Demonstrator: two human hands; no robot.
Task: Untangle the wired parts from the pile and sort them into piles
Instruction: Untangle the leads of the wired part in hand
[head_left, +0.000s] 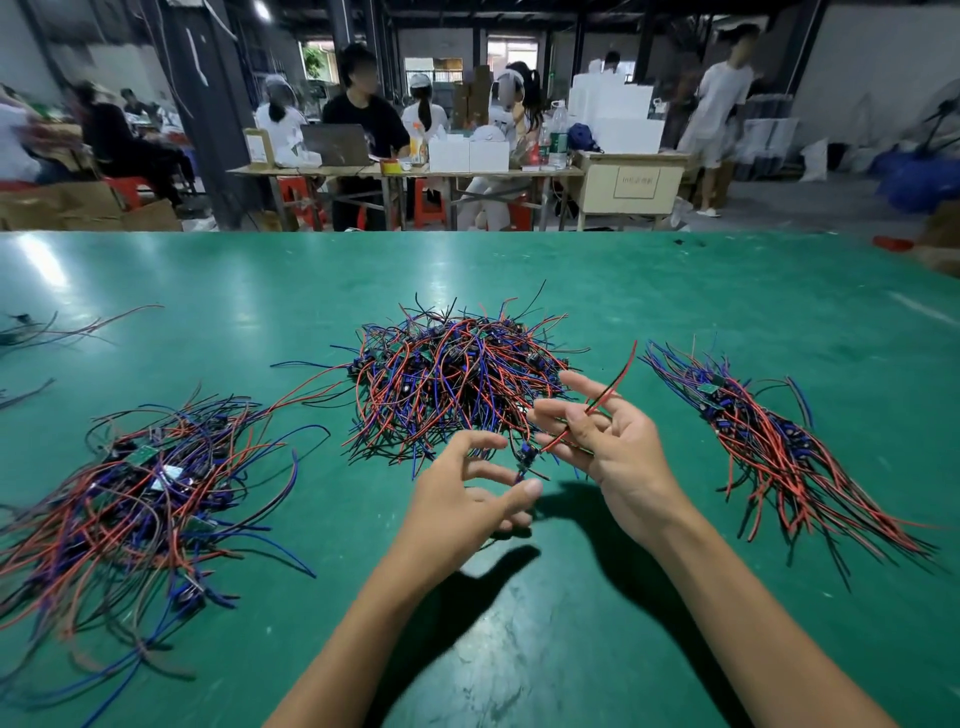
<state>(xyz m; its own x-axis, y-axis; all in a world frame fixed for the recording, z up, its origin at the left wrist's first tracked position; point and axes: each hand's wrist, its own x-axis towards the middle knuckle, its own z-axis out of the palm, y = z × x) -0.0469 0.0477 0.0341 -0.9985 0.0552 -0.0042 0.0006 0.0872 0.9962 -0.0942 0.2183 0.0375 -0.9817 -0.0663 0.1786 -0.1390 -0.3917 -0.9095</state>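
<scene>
Nearest the camera, two bare forearms are stretched over the green tabletop (519, 649), and between the hands a single wired part (566, 434) is held just above the surface. Its red and black leads are threaded through the curled fingers of the right hand (618, 447) and are gripped there, with the free ends rising up and to the right. The small dark component at the lower end of the part hangs between the two hands, and it is met by the thumb and forefinger tips of the left hand (467, 499); whether it is truly pinched there cannot be told, the other fingers being loosely spread.

Just behind the hands, the tangled pile (452, 374) of red, blue and black wires is heaped at the middle of the tabletop. To the right, well apart from it, a sorted bundle (769, 441) is laid with its wires running roughly parallel. To the left, a looser pile (140, 499) is spread out, small green boards showing among its wires.

Beyond the far edge of the tabletop, several people are seen at cluttered work tables (405, 171).
</scene>
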